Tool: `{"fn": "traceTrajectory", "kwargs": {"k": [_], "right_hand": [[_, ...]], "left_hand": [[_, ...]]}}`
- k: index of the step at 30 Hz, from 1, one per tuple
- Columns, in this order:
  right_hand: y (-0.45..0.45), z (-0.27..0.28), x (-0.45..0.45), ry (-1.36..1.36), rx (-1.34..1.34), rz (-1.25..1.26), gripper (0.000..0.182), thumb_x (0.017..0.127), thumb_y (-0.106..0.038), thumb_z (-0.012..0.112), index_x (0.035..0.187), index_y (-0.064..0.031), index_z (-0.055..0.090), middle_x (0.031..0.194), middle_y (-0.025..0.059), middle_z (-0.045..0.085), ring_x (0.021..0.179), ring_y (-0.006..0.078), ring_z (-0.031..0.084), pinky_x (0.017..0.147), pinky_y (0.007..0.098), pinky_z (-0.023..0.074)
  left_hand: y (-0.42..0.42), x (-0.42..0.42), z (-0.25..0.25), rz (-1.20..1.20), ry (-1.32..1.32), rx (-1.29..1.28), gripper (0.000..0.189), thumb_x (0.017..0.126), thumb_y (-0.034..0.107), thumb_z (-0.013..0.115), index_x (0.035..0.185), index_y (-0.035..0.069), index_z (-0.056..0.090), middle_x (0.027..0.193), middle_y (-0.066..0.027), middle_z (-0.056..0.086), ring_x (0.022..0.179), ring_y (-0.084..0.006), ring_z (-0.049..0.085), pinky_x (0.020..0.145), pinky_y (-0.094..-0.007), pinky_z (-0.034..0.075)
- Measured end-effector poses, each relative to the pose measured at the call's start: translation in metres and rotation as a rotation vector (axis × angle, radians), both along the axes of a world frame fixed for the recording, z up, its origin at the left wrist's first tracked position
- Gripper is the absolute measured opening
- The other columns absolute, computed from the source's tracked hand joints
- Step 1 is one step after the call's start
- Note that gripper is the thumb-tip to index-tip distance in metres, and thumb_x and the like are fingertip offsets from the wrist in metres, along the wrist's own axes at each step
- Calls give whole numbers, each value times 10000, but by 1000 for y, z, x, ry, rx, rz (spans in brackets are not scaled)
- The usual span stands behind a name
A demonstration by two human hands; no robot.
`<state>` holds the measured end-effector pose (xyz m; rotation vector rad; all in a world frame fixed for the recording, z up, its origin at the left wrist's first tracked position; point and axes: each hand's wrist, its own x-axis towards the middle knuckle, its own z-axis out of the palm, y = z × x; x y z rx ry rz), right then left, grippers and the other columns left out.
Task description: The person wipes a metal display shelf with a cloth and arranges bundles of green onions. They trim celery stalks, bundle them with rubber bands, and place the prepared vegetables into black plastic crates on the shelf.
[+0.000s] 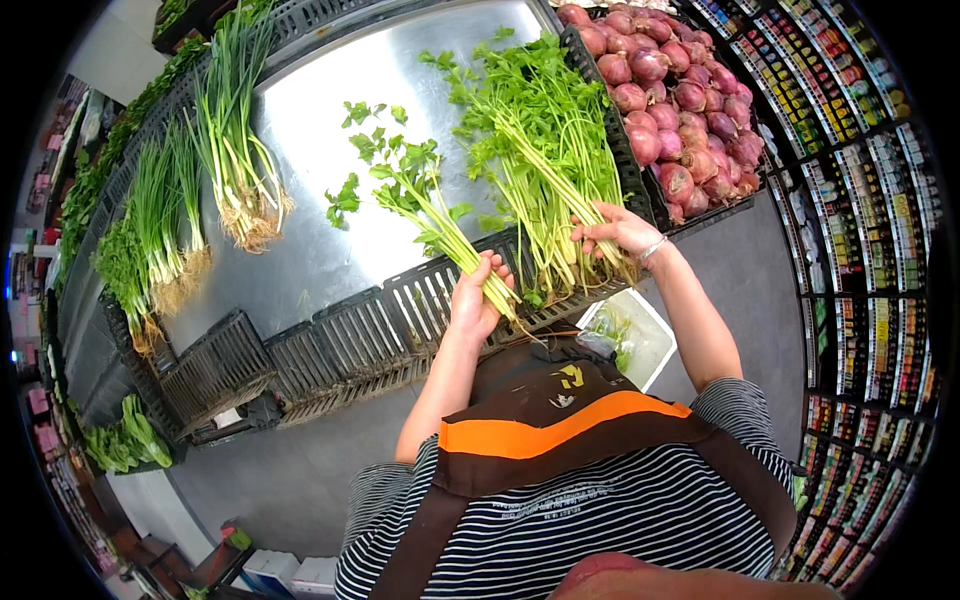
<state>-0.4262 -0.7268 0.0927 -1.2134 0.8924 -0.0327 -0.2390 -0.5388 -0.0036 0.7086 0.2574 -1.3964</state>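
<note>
A small bunch of celery (442, 225) lies in the grip of my left hand (478, 296), its roots toward my body and its leaves pointing away over the metal display counter (330, 217). My right hand (621, 234) has its fingers around celery stalks (559, 187) near their root end. These stalks rest over a larger heap of leafy celery (517, 97), which lies at the counter's right side with roots toward me. Exactly how many stalks the right fingers enclose is hard to tell.
Red onions (675, 112) fill a black crate at the right. Leeks or large scallions (236, 142) and thinner scallions (161, 225) lie to the left. Black slatted crates (337, 352) line the front edge. Below stands a white foam box (649, 341) with greens; shelves of packaged goods (862, 217) flank the right.
</note>
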Motion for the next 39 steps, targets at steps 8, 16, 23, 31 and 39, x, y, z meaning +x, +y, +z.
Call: {"fn": "traceTrajectory", "kwargs": {"k": [8, 16, 23, 31, 39], "right_hand": [[13, 64, 36, -177, -111, 193, 268, 876, -117, 573, 1127, -32, 535, 851, 28, 606, 611, 69, 515, 545, 200, 415], [17, 66, 56, -81, -24, 359, 270, 847, -83, 568, 1110, -36, 528, 820, 33, 608, 575, 61, 516, 523, 191, 416], [42, 11, 82, -89, -304, 263, 262, 855, -96, 570, 1107, -35, 538, 877, 35, 583, 713, 109, 546, 629, 241, 460], [82, -18, 92, -84, -265, 115, 366, 871, -119, 583, 1212, -6, 513, 999, 56, 592, 765, 95, 540, 651, 248, 478], [58, -11, 95, -82, -618, 118, 305, 879, -101, 587, 1159, 6, 526, 834, -12, 563, 692, 66, 493, 592, 224, 432]], "left_hand": [[-1, -2, 1, 90, -117, 94, 172, 952, 171, 505, 1099, 86, 485, 1058, -43, 577, 879, -164, 570, 711, -309, 522], [-11, 9, 25, 95, -272, -7, 188, 972, 164, 445, 1117, 45, 431, 1343, -157, 461, 1210, -281, 481, 897, -336, 486], [-13, -5, 32, 97, -196, -112, 195, 958, 179, 494, 1094, 47, 450, 1070, -87, 554, 928, -212, 585, 823, -354, 541], [-14, -11, 16, 155, -354, -11, 136, 917, 88, 556, 1034, 56, 495, 962, -22, 562, 845, -112, 550, 763, -262, 463], [-7, -7, 15, 84, -114, 34, 197, 946, 159, 509, 1122, 81, 471, 955, -44, 565, 813, -153, 555, 749, -336, 528]]}}
